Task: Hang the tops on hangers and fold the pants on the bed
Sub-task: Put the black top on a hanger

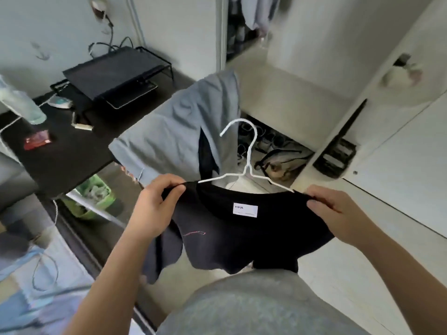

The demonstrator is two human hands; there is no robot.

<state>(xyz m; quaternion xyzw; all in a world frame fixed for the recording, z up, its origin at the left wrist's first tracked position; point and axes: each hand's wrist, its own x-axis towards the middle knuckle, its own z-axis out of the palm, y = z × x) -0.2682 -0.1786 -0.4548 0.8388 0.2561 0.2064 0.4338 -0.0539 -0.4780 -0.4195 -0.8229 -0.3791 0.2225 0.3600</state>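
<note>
Black fabric of a top (232,228) hangs at lower centre of the frame on a white wire hanger (244,163), its 2 shoulders pinched by the left hand (154,206) and the right hand (336,213). Behind it, at centre, a grey-blue garment (174,131) lies draped, beside a black desk (63,160) at left.

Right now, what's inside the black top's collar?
The white hanger: both arms run into the neck of the black top; hook sticks out. A white label shows inside. Arm ends are hidden under fabric pinched by left hand and right hand.
</note>
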